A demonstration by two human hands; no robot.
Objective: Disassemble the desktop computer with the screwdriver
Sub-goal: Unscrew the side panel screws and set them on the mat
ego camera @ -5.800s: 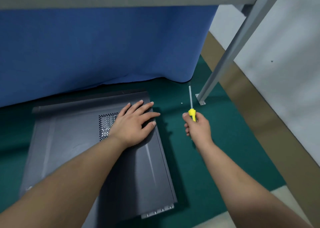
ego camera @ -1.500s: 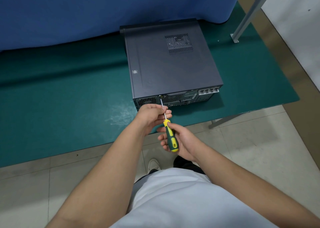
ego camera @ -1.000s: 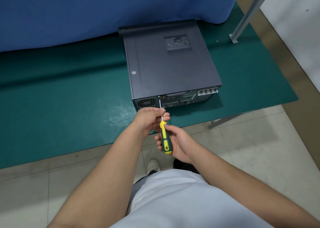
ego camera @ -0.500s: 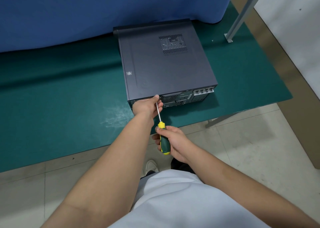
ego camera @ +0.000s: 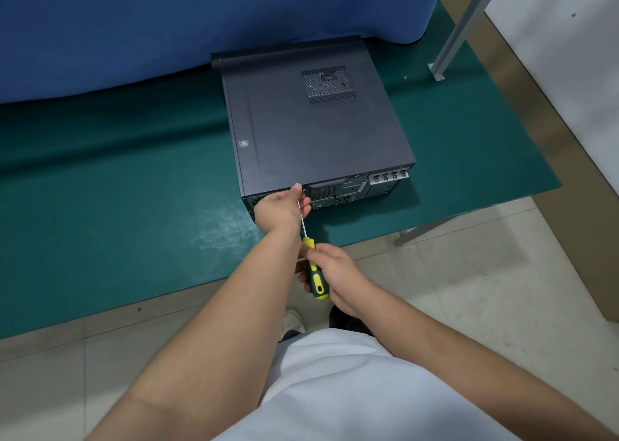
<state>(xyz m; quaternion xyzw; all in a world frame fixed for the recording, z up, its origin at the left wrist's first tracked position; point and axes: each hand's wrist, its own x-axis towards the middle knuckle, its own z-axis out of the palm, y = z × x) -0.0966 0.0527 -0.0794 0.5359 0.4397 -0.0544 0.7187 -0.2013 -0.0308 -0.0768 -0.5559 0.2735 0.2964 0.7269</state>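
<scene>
Green matting (ego camera: 117,189) covers the table, blue cloth (ego camera: 167,21) behind. Dark desktop computer (ego camera: 311,129) lies flat near the front edge, rear panel facing the person. Left hand (ego camera: 279,207) curls its fingers at that panel, steadying the shaft of the screwdriver (ego camera: 313,266); right hand (ego camera: 335,273) grips the yellow-green handle.

The left hand (ego camera: 280,207) hides the screwdriver (ego camera: 315,273) tip and the screw it meets; beyond both hands, rear-panel ports are too small to read.

Workshop: green bench mat (ego camera: 117,212), blue curtain (ego camera: 167,21).
</scene>
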